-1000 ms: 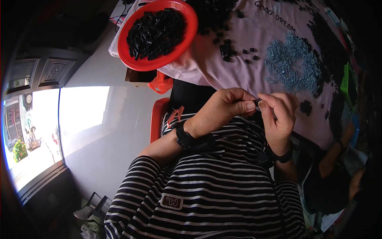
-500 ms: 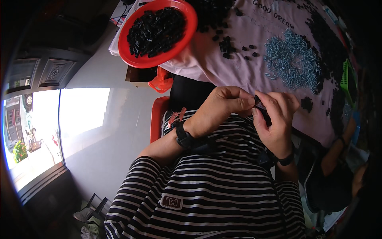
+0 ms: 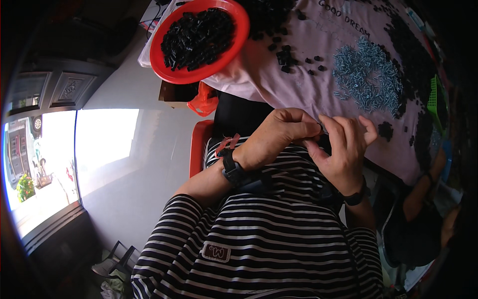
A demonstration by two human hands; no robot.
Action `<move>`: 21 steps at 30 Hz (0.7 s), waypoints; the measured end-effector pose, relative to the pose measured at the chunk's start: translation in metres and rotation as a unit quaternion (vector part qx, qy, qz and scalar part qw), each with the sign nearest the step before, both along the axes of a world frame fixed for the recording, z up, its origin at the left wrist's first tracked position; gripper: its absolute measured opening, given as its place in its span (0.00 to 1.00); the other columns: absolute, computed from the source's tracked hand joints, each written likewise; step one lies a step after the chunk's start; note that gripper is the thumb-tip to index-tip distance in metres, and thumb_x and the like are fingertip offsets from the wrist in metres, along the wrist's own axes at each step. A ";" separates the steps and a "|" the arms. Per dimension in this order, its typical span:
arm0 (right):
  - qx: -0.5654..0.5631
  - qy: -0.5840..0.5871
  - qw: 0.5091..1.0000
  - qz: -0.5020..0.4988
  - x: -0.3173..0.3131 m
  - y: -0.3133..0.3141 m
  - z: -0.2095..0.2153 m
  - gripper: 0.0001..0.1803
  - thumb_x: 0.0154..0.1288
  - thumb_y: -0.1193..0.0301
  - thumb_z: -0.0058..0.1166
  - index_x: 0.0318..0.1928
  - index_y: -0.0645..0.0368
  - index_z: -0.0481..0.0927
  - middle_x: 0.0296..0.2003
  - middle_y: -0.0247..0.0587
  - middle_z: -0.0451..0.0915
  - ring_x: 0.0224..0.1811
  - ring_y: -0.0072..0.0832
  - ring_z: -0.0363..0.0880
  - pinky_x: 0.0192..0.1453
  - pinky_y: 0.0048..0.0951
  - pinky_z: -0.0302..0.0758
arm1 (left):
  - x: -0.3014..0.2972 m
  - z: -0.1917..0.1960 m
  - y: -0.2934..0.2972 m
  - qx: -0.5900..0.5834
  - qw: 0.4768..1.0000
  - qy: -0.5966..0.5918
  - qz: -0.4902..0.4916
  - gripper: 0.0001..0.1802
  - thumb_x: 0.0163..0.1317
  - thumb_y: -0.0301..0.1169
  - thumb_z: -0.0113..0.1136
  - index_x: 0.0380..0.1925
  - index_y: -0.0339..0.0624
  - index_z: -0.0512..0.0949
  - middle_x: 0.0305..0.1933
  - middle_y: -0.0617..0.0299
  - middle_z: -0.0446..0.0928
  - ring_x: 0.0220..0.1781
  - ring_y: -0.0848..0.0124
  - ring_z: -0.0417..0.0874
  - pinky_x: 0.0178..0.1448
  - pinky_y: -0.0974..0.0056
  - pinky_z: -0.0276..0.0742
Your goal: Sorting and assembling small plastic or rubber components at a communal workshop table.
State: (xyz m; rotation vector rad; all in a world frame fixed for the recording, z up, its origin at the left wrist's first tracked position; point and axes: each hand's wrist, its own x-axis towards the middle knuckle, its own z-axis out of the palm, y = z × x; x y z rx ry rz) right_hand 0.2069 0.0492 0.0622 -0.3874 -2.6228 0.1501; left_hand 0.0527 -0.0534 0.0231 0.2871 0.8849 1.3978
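Note:
Above my lap, my left hand (image 3: 279,134) is closed in a pinch, thumb against forefinger, on a small black plastic part (image 3: 320,127), mostly covered by the fingertips. My right hand (image 3: 342,150) meets it from the right, its forefinger tip and thumb bent in around the same spot and the other fingers raised. Whatever my right fingertips grip is too small to make out. Past my hands on the pink cloth (image 3: 294,92) lies a heap of silvery-blue screws (image 3: 366,74), with small black parts (image 3: 286,59) scattered left of it.
A red basin (image 3: 201,77) full of black parts stands at the far left of the table. A red plastic bag (image 3: 204,99) hangs below it. A green basket (image 3: 434,102) sits at the right edge, near another person's arm (image 3: 416,197). More black parts lie along the right.
My right thumb has shifted left, toward my left fingertips, and its other fingers have spread upward. The black part is now more hidden. My left hand keeps its pinch.

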 end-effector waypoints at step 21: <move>0.042 -0.018 0.999 0.008 0.001 0.003 -0.005 0.16 0.56 0.67 0.71 0.41 0.59 0.81 0.28 0.30 0.72 0.31 0.25 0.75 0.65 0.46 0.59 | -0.004 -0.011 0.000 0.015 0.995 0.070 -0.066 0.19 0.71 0.40 0.64 0.42 0.30 0.82 0.38 0.57 0.86 0.43 0.70 0.87 0.54 0.65 0.82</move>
